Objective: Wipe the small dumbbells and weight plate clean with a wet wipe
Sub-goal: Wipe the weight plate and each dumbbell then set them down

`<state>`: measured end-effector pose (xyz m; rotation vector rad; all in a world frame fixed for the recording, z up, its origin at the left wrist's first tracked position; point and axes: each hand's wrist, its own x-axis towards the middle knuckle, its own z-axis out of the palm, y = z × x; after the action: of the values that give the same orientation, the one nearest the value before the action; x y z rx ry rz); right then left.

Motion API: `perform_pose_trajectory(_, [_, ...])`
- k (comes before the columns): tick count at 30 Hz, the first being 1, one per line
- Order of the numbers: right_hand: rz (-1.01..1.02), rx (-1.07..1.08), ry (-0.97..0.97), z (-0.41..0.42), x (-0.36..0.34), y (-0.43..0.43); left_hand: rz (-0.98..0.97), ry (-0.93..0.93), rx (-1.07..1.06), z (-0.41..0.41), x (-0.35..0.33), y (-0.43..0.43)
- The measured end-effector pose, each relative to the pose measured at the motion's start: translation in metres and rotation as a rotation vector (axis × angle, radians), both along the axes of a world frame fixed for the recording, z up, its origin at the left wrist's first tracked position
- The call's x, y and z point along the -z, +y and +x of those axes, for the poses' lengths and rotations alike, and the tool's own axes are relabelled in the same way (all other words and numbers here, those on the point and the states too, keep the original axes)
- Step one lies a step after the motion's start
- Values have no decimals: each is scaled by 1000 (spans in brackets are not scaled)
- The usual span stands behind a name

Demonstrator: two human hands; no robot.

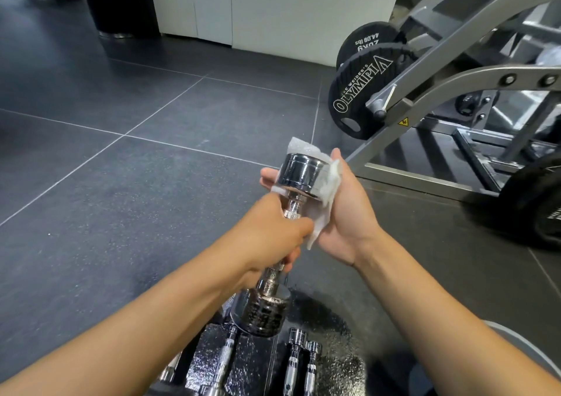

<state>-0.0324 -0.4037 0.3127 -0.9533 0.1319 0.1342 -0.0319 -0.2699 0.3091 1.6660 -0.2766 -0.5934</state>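
The shiny silver metal dumbbell is held up over the dark grey tiled floor. The left hand grips its handle. The right hand curls a white wet wipe round its top end.

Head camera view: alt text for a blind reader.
Left hand grips a chrome dumbbell by its handle while the right hand cups a wet wipe around its upper head. More small dumbbells lie below; black weight plates sit on a rack.
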Motion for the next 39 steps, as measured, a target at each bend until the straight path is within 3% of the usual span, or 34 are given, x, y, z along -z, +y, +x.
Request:
perform_pose_trajectory(5, [-350,69,-16,-6,8,-1,-93,146,-38,8,-8,2])
perform_pose_trajectory(11, [-903,-99,-112,-18,2,12,-224,295,-3,12,-14,6])
perform_pose_trajectory(17, [-859,-88,-17,-12,8,15,-287,473,32,18,-12,10])
perform_pose_trajectory(19, [-894,-185,-41,-14,7,10,-317,489,5,22,-12,12])
perform_pose_trajectory(23, [-741,-410,3,-22,7,2,-332,505,-9,26,-13,16])
perform_pose_trajectory(29, [-1106,-522,-37,-29,-4,-11,-293,486,-143,26,-15,16])
perform_pose_trajectory(36, [-1388,-148,-77,-45,-19,-9,-224,527,-186,37,-17,24])
perform_pose_trajectory(39, [-1434,-257,-124,-69,-20,20,-262,514,-278,43,-17,25])
